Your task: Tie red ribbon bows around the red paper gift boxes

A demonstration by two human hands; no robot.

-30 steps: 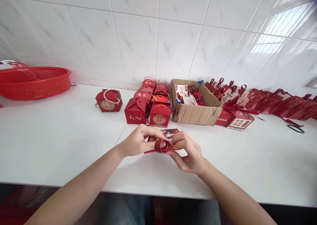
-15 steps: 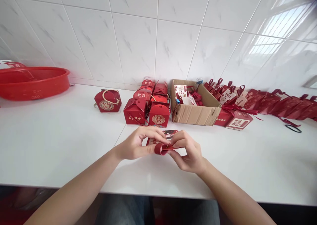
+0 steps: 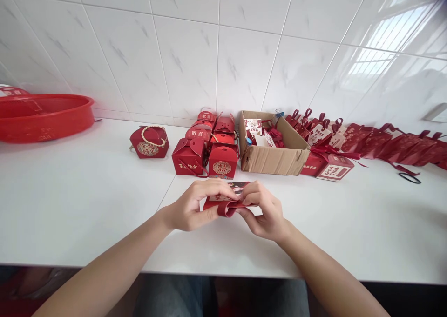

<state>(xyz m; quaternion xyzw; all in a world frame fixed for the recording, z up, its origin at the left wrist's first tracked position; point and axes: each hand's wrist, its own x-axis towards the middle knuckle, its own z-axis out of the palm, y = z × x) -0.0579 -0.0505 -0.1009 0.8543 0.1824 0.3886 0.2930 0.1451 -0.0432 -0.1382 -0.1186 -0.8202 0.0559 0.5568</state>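
Note:
A flat, unfolded red gift box (image 3: pixel 223 199) with a printed panel lies just above the white counter at the middle. My left hand (image 3: pixel 190 205) pinches its left side, thumb under and fingers over. My right hand (image 3: pixel 263 210) pinches its right side, where a red flap curls into a small loop between the two hands. Both hands are closed on the card. Behind them stands a cluster of assembled red gift boxes (image 3: pixel 209 151).
An open cardboard carton (image 3: pixel 272 158) with red pieces stands behind right. A hexagonal red box (image 3: pixel 149 142) sits left of the cluster. Flat red boxes with ribbons (image 3: pixel 384 142) line the right wall. A red plastic basin (image 3: pixel 45 117) is far left. A black loop (image 3: pixel 409 178) lies right.
The curled red flap has been pressed flatter between my fingers, and both hands with the box have shifted slightly toward the wall.

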